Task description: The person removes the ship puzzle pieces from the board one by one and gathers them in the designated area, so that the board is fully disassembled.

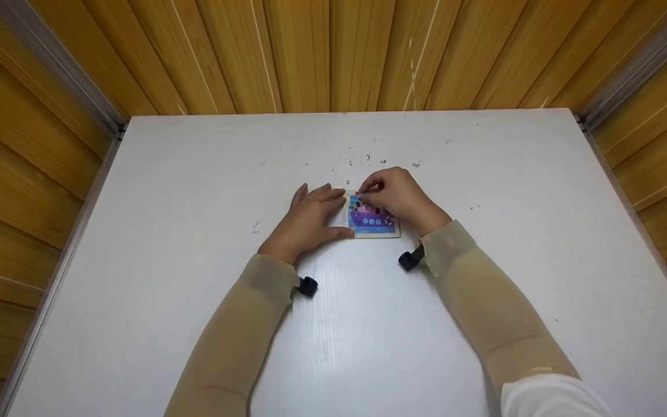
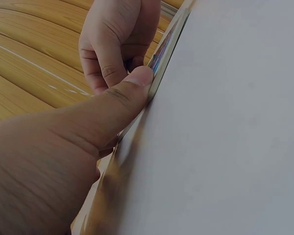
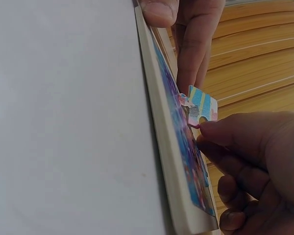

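Note:
A small jigsaw puzzle board (image 1: 377,236) lies flat on the white table, with a pale raised rim and a purple ship on blue in its picture. My left hand (image 1: 309,219) rests along its left side, thumb on the near left corner and fairly straight fingers near the far left corner. Over the far part of the board, my right hand (image 1: 401,196) pinches a jigsaw piece (image 3: 204,105) between thumb and forefinger. Blue and yellow stripes show on the piece, which stands tilted up from the picture in the right wrist view. The right hand hides the board's far right part.
The white table (image 1: 194,174) extends around the board on all sides, with small dark scuff marks beyond it. Yellow wood-look panels (image 1: 299,58) rise behind the table and at both sides. Black camera mounts (image 1: 308,286) stick out at the wrists.

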### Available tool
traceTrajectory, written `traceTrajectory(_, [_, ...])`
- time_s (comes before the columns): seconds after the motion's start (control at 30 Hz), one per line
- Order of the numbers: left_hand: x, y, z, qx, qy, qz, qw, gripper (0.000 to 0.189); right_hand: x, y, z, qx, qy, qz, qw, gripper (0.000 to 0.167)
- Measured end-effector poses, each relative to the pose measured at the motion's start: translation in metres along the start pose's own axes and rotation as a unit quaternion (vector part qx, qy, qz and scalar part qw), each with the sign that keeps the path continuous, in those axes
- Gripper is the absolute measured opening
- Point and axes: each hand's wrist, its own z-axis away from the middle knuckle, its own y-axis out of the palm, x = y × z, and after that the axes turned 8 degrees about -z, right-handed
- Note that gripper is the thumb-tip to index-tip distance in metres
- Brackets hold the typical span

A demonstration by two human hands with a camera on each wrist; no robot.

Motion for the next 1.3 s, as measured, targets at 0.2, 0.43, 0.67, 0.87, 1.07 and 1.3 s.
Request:
traceTrajectory(0.2, [-0.001,-0.001,0.001,0.002,-0.001,0.003,1.0000,0.091,0.000,0.000,0.001,0.005,-0.013,-0.002,0.9999,0.010])
traceTrajectory(0.43, [-0.001,0.000,0.001,0.005,-0.002,0.005,1.0000,0.092,-0.006,-0.002,0.001,0.022,-0.040,-0.041,0.9981,0.008])
traceTrajectory(0.67, [-0.002,0.000,0.001,0.007,-0.001,0.004,1.0000,0.093,-0.014,-0.007,-0.001,0.036,-0.042,-0.097,0.9937,0.012])
traceTrajectory(0.87, [-0.002,0.000,0.001,0.007,-0.004,0.000,1.0000,0.093,-0.019,-0.013,-0.004,0.015,-0.044,-0.106,0.9933,0.016])
traceTrajectory(1.07, [-0.002,0.001,0.000,-0.003,-0.004,-0.003,1.0000,0.092,-0.022,-0.021,-0.007,-0.019,-0.032,-0.174,0.9840,0.016])
traceTrajectory(1.3, [-0.002,0.000,0.000,-0.005,0.000,-0.015,0.9999,0.092,-0.024,-0.027,-0.006,-0.064,0.019,-0.310,0.9484,0.011])
